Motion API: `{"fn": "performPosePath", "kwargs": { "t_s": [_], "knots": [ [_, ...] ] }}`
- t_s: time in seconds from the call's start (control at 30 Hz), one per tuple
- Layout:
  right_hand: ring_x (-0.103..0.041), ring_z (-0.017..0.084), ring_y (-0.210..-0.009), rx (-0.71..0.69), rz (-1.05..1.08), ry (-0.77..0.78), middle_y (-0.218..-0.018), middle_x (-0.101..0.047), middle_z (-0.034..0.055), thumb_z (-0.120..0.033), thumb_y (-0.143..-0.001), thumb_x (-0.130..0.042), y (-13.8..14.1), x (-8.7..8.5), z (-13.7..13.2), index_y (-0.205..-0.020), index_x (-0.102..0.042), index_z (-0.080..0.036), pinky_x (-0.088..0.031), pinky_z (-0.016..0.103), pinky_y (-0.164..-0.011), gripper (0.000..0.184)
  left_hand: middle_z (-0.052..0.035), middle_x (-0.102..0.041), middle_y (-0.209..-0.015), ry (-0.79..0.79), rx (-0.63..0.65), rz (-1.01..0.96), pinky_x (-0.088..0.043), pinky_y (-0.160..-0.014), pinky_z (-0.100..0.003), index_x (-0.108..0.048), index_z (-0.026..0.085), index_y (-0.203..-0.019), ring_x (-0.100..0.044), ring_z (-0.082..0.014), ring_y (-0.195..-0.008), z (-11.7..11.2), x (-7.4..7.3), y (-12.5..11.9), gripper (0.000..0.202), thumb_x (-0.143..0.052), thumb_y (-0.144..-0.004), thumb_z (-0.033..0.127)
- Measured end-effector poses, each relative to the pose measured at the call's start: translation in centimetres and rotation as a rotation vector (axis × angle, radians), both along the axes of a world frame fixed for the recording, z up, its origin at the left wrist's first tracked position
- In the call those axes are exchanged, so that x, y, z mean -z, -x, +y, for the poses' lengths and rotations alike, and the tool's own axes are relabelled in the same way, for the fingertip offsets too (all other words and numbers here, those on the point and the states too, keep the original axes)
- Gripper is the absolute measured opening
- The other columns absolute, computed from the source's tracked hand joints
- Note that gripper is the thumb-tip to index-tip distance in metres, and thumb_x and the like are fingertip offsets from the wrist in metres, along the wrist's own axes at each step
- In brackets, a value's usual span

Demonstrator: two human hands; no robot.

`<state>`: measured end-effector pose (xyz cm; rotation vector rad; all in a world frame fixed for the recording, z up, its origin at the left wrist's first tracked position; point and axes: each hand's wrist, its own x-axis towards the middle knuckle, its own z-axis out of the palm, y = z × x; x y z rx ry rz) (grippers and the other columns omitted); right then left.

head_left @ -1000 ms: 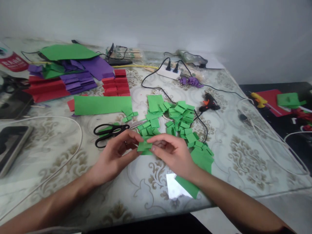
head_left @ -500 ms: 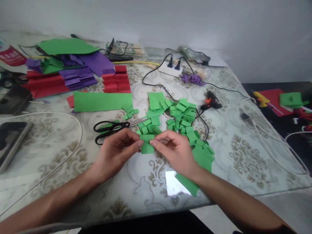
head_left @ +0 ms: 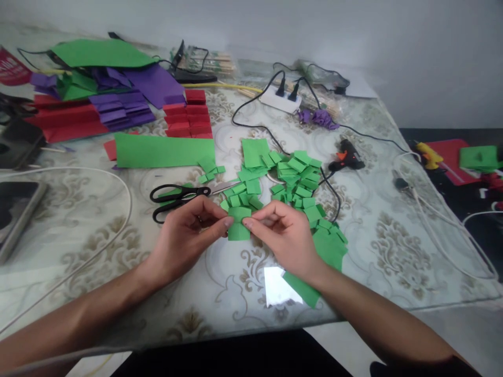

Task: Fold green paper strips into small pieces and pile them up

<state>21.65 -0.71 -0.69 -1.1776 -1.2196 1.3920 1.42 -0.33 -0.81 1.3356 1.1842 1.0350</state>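
worked over a patterned desk. had a green sheet at the back left, partly over purple paper, and nearer in, a long green strip lying flat just in front of red folds. had a pile of green pieces spread near the middle, and scissors to its left, blades pointed at it; could not tell whether touching. had a socket strip farther back, fitted with two black plugs. with the left hand, pinched the left edge of a green square between thumb and finger; with the right hand, pinched its right edge likewise. had a glue gun right of the pile. held the square over the desk, just in front of the pile.
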Motion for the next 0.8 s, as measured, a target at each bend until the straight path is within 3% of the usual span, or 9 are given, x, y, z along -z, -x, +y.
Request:
{"fn": "performPosePath", "kwargs": {
  "t_s": [0.37, 0.57, 0.67, 0.8],
  "knots": [
    [-0.062, 0.011, -0.059, -0.01, 0.076, 0.014, -0.066, -0.068, -0.0038, -0.035, -0.082, -0.088, 0.1, 0.32, 0.02, -0.082, -0.065, -0.021, -0.05, 0.023, -0.057, 0.027, 0.0019, -0.071, -0.07, -0.031, 0.009, -0.001, -0.053, -0.057, -0.017, -0.069, 0.018, -0.081, -0.066, -0.0094, -0.062, -0.01, 0.23, -0.04, 0.013, -0.08, -0.087, 0.022],
    [-0.058, 0.009, -0.056, -0.038, 0.153, -0.016, -0.069, -0.066, -0.008, -0.021, -0.089, -0.08, 0.11, 0.58, -0.05, -0.1, -0.057, -0.026, -0.045, 0.021, -0.055, 0.026, 0.0029, -0.074, -0.079, -0.106, 0.043, -0.026, -0.057, -0.063, -0.02, -0.068, 0.022, -0.101, -0.071, -0.0117, -0.07, -0.11, 0.63, 0.09, 0.016, -0.078, -0.09, 0.017],
    [-0.06, 0.01, -0.063, -0.043, 0.085, -0.103, -0.071, -0.064, -0.0059, -0.017, -0.091, -0.075, -0.06, 0.51, -0.02, -0.093, -0.064, -0.024, -0.049, 0.022, -0.059, 0.013, 0.0012, -0.075, -0.084, -0.139, 0.094, 0.04, -0.057, -0.066, -0.02, -0.074, 0.022, -0.099, -0.071, -0.0117, -0.074, -0.11, 0.43, 0.21, 0.006, -0.074, -0.094, 0.019],
    [-0.067, 0.012, -0.071, -0.046, 0.009, -0.113, -0.08, -0.072, -0.0009, -0.018, -0.091, -0.075, -0.24, 0.33, 0.02, -0.093, -0.075, -0.022, -0.057, 0.025, -0.066, 0.005, -0.0006, -0.078, -0.093, -0.098, 0.131, 0.057, -0.06, -0.071, -0.02, -0.077, 0.023, -0.106, -0.074, -0.0131, -0.082, -0.12, -0.04, 0.28, 0.014, -0.077, -0.092, 0.02]
  ]
}}
